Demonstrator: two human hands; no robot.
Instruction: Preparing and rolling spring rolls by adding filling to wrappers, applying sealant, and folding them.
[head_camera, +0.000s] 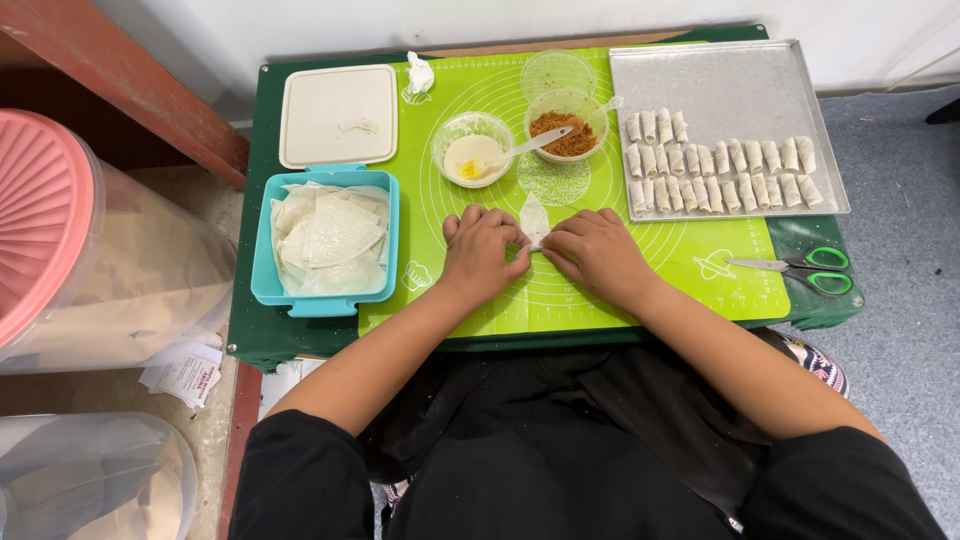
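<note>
On a small green worktop (300, 345) spread with a lime rolling mat (680, 260), a person rolls a thin pastry wrapper (534, 218) between both hands; its pointed end shows above the knuckles. At right, a metal tray (740, 80) carries rows of finished rolls (720, 165). At left, a teal tub (265, 285) holds spare wrappers below its white lid (338, 115). Tubs of brown filling (565, 125) and pale paste (472, 150) stand just beyond, scissors (800, 270) near the right edge. Left hand (480, 252) and right hand (596, 250) each keep a curled grip pressing on the wrapper. Rolling appears midway; next likely calls for even, tight pressure toward the tip.
</note>
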